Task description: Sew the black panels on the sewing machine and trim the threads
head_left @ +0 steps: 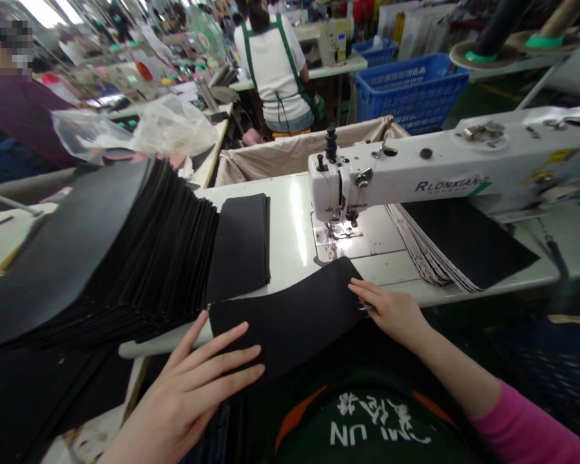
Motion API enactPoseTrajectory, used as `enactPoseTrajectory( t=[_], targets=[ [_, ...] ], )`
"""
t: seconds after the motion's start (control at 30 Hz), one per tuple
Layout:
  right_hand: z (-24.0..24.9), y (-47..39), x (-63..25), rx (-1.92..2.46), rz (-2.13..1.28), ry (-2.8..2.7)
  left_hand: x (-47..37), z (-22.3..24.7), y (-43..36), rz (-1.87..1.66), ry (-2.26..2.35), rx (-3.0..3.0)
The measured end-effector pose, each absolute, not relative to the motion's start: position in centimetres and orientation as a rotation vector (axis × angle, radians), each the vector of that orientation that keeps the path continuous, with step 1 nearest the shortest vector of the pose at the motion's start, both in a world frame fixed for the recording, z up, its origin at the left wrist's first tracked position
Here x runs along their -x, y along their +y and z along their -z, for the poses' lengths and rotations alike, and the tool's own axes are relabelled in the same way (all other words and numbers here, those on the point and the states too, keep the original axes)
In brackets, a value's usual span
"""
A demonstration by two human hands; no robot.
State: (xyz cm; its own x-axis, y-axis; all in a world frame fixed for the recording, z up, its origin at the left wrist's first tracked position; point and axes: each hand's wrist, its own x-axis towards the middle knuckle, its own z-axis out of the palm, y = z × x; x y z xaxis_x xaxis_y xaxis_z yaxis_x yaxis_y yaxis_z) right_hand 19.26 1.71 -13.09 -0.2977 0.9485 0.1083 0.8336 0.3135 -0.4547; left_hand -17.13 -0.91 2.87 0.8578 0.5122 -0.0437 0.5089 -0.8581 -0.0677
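Observation:
A black sheet-like panel [290, 316], leather-like or of coated fabric, lies across the table's front edge below the sewing machine [338, 193]. My left hand [193, 380] rests on the panel's left end, its fingers spread and stretched out. At the right end, my right hand [389, 309] pinches the panel's edge between fingers and thumb. A small metal tip shows under those right fingers; what it belongs to is hidden. The machine's needle and presser foot [338, 233] stand just beyond the panel, apart from it.
A tall stack of black panels [169, 251] is on the left, beside a smaller black pile [239, 241]. More panels with pale edges [464, 245] lie under the machine arm. Behind are a cloth-lined bin [270, 158], a blue crate [410, 90] and a seated co-worker [275, 71].

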Motion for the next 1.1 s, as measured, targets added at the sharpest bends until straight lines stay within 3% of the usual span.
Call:
enactPoseTrajectory(
  t=[0.2,0.37,0.63,0.87,1.1],
  targets=[
    [13.8,0.5,-22.5,1.574,-0.452,-1.913,15.4,-1.0,2.4,0.173,-1.112,2.854],
    [14.9,-2.5,-24.2,1.547,-0.539,-1.859,6.6,4.2,3.0,0.547,-1.423,3.031],
    [14.9,-5.6,-23.0,1.882,-0.751,-1.770,-3.3,12.9,2.4,0.496,-1.253,3.121],
    [14.2,-5.3,-21.4,1.900,-0.661,-1.870,-2.9,12.7,2.9,0.773,-1.361,3.236],
    [14.5,-4.6,-22.2,1.995,-0.533,-1.855,-3.4,12.8,2.7,0.550,-1.214,3.146]
  ],
)
